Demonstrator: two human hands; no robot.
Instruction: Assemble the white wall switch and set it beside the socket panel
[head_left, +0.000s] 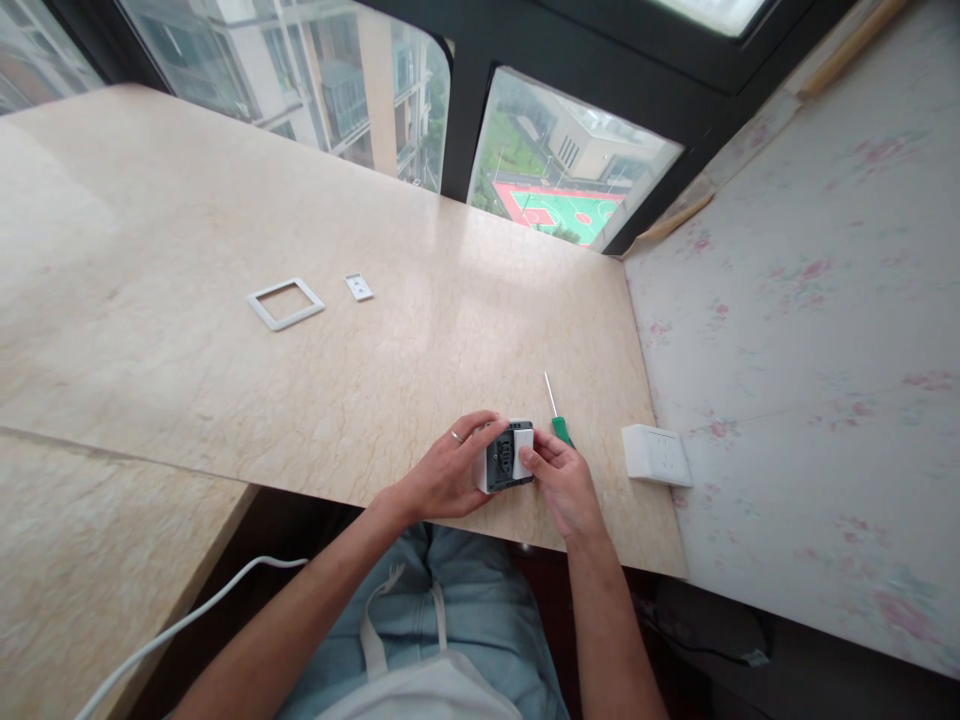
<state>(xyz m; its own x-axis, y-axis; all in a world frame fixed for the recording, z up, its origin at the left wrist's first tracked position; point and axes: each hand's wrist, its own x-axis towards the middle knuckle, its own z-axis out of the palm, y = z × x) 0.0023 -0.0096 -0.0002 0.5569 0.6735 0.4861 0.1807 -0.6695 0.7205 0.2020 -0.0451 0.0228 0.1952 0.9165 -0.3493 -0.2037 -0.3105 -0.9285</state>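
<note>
Near the front edge of the countertop, my left hand (457,462) grips a wall switch (504,460) by its white casing, thumb on top and fingers around the side. Its dark inner mechanism is exposed on the left half. My right hand (564,478) pinches the white rocker plate (523,453) on the switch's right half, between thumb and fingers. Just beyond that hand lies a screwdriver (559,425) with a green handle, its tip pointing toward the window. Farther left rest a white square frame (286,304) and a small white cover piece (358,287).
A white socket box (657,455) is fixed at the right by the flowered wall (810,400). The stone-patterned countertop (187,220) runs back to a dark-framed window (457,110). A white cable (202,605) hangs over the gap at lower left.
</note>
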